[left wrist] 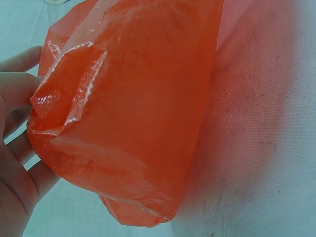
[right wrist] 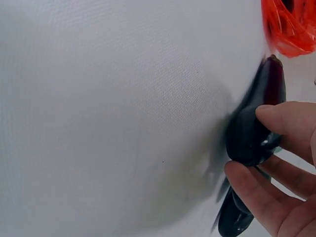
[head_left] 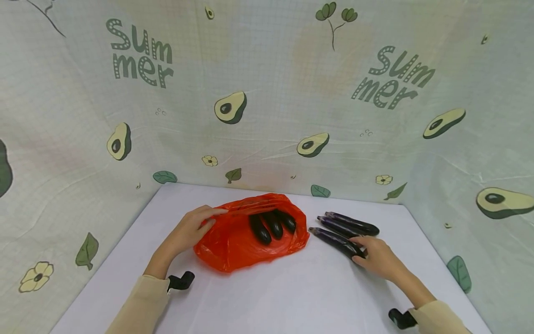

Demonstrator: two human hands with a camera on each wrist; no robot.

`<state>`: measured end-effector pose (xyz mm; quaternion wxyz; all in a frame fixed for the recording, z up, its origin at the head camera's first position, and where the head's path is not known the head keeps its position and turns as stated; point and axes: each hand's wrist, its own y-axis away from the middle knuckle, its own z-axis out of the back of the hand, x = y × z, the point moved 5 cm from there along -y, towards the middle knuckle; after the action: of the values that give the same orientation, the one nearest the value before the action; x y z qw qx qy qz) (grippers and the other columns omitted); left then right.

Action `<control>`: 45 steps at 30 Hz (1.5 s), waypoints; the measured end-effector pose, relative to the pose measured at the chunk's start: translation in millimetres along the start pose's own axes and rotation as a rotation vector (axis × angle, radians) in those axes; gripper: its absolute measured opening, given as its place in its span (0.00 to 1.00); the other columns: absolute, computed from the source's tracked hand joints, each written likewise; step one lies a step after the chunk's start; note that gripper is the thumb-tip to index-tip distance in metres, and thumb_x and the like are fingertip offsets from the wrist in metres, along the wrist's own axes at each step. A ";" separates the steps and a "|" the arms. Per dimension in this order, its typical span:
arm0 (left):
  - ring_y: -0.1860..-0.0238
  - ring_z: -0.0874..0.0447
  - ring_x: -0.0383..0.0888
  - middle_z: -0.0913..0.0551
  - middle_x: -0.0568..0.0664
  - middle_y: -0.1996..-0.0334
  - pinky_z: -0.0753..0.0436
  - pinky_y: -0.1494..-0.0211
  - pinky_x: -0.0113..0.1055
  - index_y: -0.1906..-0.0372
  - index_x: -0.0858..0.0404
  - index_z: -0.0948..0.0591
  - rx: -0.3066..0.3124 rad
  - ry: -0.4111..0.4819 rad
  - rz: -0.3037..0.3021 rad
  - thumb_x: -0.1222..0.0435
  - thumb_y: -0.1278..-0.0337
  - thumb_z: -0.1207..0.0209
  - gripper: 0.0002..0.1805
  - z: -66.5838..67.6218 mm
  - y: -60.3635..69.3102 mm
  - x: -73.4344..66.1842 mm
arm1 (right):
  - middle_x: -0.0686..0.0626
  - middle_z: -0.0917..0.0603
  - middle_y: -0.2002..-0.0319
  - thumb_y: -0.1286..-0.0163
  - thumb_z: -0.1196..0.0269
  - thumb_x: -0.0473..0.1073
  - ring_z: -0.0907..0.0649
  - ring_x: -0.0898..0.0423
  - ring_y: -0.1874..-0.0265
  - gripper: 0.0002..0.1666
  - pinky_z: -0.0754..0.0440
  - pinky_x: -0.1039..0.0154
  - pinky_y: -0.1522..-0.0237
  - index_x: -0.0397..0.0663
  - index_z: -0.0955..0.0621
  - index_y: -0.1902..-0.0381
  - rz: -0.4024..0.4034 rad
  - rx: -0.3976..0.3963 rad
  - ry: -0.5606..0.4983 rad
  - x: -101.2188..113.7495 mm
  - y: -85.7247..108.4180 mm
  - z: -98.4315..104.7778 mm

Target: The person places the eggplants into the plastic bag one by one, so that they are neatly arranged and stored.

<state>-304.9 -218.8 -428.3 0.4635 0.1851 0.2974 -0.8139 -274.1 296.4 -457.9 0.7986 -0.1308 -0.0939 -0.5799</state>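
Observation:
A red plastic bag (head_left: 238,253) lies on its side, its mouth facing right, with three dark eggplants (head_left: 273,225) showing inside. My left hand (head_left: 195,227) holds the bag at its left end; in the left wrist view the fingers (left wrist: 19,91) partly pass behind the plastic. To the right of the bag, my right hand (head_left: 379,257) grips the rounded end of the nearest eggplant (head_left: 333,240). The thumb (right wrist: 281,118) is on one side of this eggplant and fingers are on the other. Two more eggplants (head_left: 354,223) lie just behind it, side by side.
A white table (head_left: 267,301) carries everything. Cloth printed with avocados and lettering (head_left: 267,60) rises behind the table and along both sides. Each wrist bears a black strapped device (head_left: 181,280). The stem ends of the loose eggplants point toward the bag.

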 end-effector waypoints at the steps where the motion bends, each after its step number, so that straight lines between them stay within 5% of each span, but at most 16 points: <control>1: 0.43 0.17 0.46 0.15 0.43 0.45 0.12 0.40 0.49 0.31 0.45 0.18 0.001 0.000 0.002 0.73 0.26 0.39 0.27 0.0 -0.1 -0.1 | 0.40 0.12 0.51 0.39 0.22 0.37 0.16 0.56 0.66 0.30 0.15 0.58 0.67 0.35 0.16 0.39 -0.002 0.000 -0.002 0.0 0.2 0.0; 11: 0.43 0.17 0.47 0.15 0.44 0.45 0.12 0.40 0.49 0.30 0.46 0.18 0.004 0.010 0.000 0.73 0.26 0.40 0.27 -0.6 0.3 -0.9 | 0.38 0.11 0.48 0.37 0.23 0.37 0.14 0.55 0.65 0.30 0.13 0.56 0.65 0.35 0.16 0.38 -0.014 0.000 -0.012 0.4 3.5 0.5; 26: 0.41 0.18 0.49 0.15 0.45 0.43 0.12 0.40 0.50 0.30 0.45 0.19 0.013 0.018 0.020 0.73 0.26 0.39 0.28 -3.3 -0.7 1.4 | 0.40 0.10 0.54 0.39 0.22 0.38 0.17 0.59 0.68 0.28 0.17 0.62 0.69 0.35 0.15 0.41 -0.001 -0.132 0.000 5.2 21.3 19.5; 45: 0.40 0.18 0.49 0.15 0.45 0.42 0.12 0.41 0.50 0.30 0.45 0.19 0.012 0.014 0.012 0.73 0.26 0.39 0.28 -3.8 -1.1 0.6 | 0.44 0.10 0.56 0.39 0.21 0.39 0.14 0.59 0.68 0.28 0.13 0.61 0.66 0.37 0.14 0.41 0.016 -0.216 -0.066 40.2 26.2 38.4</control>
<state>-306.1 -216.3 -431.2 0.4651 0.1955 0.2947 -0.8116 -236.7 280.0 -412.0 0.7809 -0.2359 -0.0558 -0.5757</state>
